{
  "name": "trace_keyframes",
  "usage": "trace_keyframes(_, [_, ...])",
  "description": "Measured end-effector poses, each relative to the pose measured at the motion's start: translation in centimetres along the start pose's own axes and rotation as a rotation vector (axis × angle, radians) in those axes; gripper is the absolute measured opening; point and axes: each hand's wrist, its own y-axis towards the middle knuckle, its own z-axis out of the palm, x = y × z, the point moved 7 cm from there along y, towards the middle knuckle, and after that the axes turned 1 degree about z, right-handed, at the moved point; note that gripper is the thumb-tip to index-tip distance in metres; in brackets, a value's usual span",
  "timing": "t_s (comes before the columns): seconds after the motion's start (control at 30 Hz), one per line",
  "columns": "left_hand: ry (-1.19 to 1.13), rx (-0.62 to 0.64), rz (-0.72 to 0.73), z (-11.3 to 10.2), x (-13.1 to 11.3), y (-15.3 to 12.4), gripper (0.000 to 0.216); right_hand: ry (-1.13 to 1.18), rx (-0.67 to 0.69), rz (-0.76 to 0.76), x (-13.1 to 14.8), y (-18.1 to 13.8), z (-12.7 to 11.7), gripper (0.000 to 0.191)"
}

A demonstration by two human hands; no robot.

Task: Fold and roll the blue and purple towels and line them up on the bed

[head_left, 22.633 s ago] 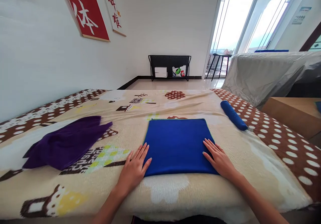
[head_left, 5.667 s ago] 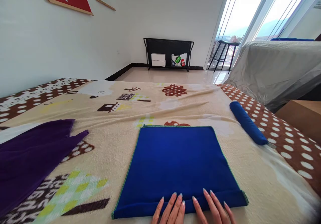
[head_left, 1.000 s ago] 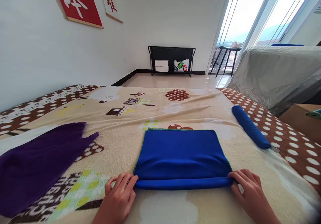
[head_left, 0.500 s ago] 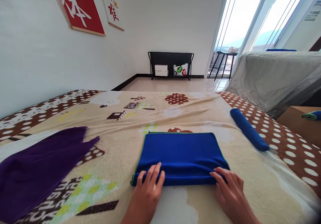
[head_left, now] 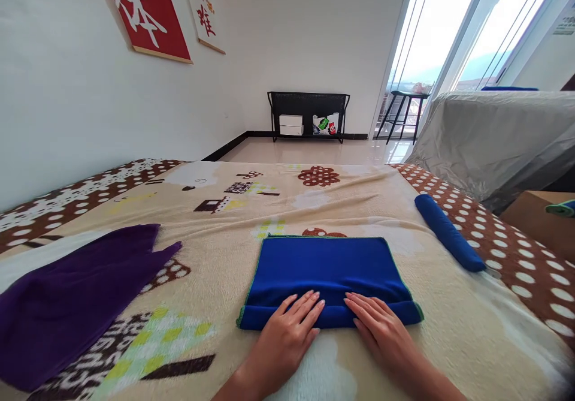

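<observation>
In front of me a blue towel (head_left: 326, 263) with green stitched edges lies on the patterned blanket (head_left: 215, 257). Its near edge is turned up into a roll, with creases just beyond it. My left hand (head_left: 290, 329) rests flat on the left part of this roll, fingers stretched out. On the roll's right part lies my right hand (head_left: 380, 326), also flat with fingers extended. Both hands press from above and grip nothing; a gap separates them. A tightly rolled blue towel (head_left: 449, 233) lies off to the right, apart from my hands.
A crumpled purple cloth (head_left: 85, 299) is spread at the left. Beyond the bed stand a black rack (head_left: 308, 104) against the wall and a stool (head_left: 406, 107) by the window. At the right are a plastic-covered piece of furniture (head_left: 498, 131) and a cardboard box (head_left: 536, 221).
My hands have moved inward from nearer the towel's two sides toward its middle, and their fingers now lie flatter on the roll. The view has shifted slightly.
</observation>
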Motion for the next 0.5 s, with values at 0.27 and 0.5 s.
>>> trace_keyframes(0.27, [0.183,-0.021,-0.289,0.0,6.4,-6.6,0.059,-0.299,0.010,0.158,-7.2,-5.3,-1.0,0.057])
trace_keyframes(0.5, [0.220,-0.135,-0.137,-1.4,0.0,-1.7,0.054,-0.336,0.016,-0.020,-0.2,-2.1,-1.6,0.054])
